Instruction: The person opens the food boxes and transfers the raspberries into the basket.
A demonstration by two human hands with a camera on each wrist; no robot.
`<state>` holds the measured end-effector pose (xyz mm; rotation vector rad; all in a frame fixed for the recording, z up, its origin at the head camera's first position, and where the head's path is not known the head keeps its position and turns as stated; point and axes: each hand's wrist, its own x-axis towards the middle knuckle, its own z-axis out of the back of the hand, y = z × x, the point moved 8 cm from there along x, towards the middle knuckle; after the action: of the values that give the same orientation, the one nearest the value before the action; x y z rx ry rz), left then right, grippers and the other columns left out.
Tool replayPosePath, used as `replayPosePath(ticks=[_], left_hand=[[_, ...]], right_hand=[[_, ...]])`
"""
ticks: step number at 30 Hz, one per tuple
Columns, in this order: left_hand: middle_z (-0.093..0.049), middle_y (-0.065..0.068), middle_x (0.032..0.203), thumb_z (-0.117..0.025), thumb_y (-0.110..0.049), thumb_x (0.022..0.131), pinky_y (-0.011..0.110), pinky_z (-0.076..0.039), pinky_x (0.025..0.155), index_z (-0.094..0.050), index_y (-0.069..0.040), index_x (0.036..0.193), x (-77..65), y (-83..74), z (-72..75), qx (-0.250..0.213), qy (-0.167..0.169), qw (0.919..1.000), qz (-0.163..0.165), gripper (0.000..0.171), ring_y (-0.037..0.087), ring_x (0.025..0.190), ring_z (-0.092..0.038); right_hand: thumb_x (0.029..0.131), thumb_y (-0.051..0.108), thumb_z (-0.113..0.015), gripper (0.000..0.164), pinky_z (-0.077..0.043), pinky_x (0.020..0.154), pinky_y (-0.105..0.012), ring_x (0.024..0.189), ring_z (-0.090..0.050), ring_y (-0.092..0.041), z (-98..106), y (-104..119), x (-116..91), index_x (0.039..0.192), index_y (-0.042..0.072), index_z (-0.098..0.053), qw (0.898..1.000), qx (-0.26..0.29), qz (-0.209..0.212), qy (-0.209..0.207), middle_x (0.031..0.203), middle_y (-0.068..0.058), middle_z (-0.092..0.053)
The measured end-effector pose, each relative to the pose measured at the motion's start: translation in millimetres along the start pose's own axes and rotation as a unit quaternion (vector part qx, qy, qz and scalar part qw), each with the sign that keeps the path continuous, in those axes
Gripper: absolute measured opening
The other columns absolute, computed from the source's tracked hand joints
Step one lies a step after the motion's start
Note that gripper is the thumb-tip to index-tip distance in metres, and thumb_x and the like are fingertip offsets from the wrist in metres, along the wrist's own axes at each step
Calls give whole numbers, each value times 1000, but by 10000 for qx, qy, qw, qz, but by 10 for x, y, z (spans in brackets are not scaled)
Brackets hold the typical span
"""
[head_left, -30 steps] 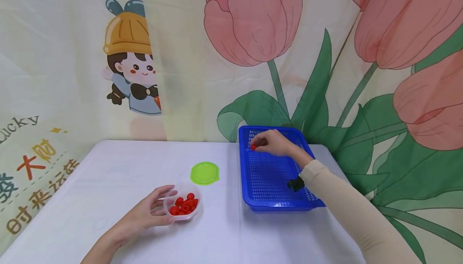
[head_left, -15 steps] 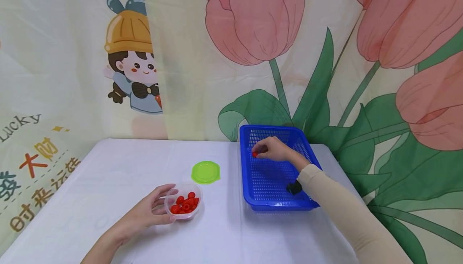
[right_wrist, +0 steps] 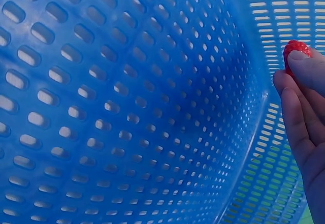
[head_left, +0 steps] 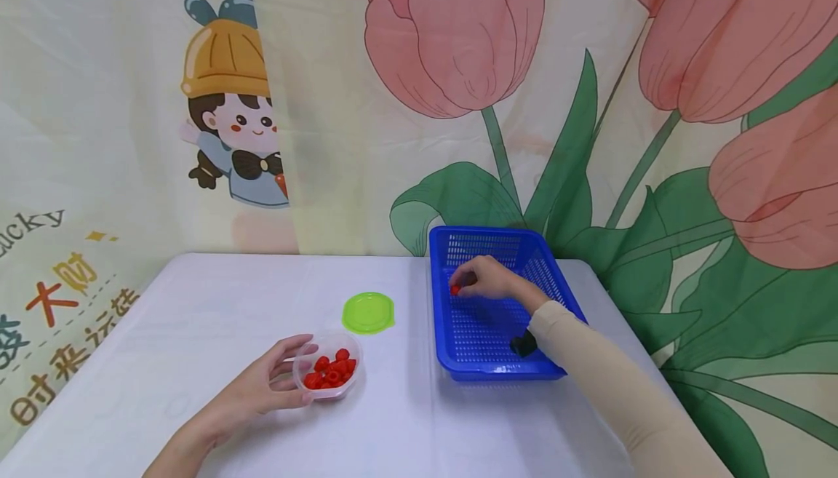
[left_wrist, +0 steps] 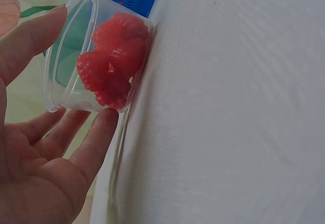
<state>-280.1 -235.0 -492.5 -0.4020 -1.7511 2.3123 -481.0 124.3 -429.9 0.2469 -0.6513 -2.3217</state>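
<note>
My right hand (head_left: 481, 281) is inside the blue perforated basket (head_left: 487, 369), low over its floor, and pinches a red raspberry (head_left: 455, 289) at the fingertips. The right wrist view shows that raspberry (right_wrist: 293, 51) held against the basket's mesh wall (right_wrist: 127, 107). My left hand (head_left: 265, 383) holds a small clear plastic cup (head_left: 326, 389) on the white table, thumb and fingers curled round its side. Several red raspberries (head_left: 329, 372) lie in the cup; the left wrist view shows them (left_wrist: 112, 56) through the clear wall.
A round green lid (head_left: 368, 313) lies on the white tablecloth (head_left: 196, 318) between cup and basket. A black wrist-camera mount (head_left: 522, 345) shows by my right sleeve. A tulip-and-cartoon printed backdrop hangs right behind the table.
My right hand has sunk lower into the basket with the raspberry still pinched. The left hand and cup have stayed where they were.
</note>
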Motion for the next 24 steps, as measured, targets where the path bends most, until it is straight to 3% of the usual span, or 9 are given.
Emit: replayPosePath(ticks=[17, 24], left_hand=[[-41, 15, 165, -86, -20, 91, 14, -48, 101, -32, -19, 164, -11, 6, -2, 48, -18, 10000, 22, 90, 41, 150, -44], [-41, 14, 166, -86, -22, 90, 25, -54, 103, -32, -21, 164, 20, 35, 13, 21, -70, 9998, 204, 91, 41, 150, -43]], right_hand=[[94, 8, -82, 20, -59, 91, -30, 97, -72, -10, -157, -81, 16, 114, 10, -80, 9987, -226, -140, 441, 105, 2, -79], [94, 8, -82, 20, -58, 92, -31, 97, -70, -9, -195, -92, 23, 113, 12, -80, 9975, -464, -256, 467, 105, 3, -78]])
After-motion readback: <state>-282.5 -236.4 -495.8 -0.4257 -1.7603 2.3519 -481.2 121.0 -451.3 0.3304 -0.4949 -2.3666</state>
